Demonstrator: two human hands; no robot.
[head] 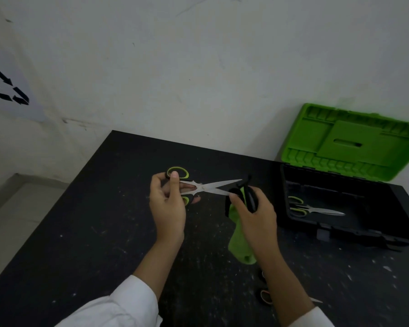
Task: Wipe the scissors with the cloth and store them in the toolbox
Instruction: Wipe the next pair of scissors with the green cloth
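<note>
Steel scissors (pixel 207 187), rigid and sharp, are gripped by the handles in the left hand (pixel 168 204); soft cloth (pixel 240 234) is clutched in the right hand (pixel 257 213).

Toolbox (pixel 352 232) at rt on table (pixel 92 220), stored scissors (pixel 316 210) inside; held scissors (pixel 210 187) left of it.

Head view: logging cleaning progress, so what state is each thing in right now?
Held scissors, blades open, handles in left hand.
Cloth, gripped by right hand, at lower blade's tip.
Toolbox, lid open.
Scissors in toolbox, blades closed, lying flat.
Scissors by right forearm, partly hidden.
</note>
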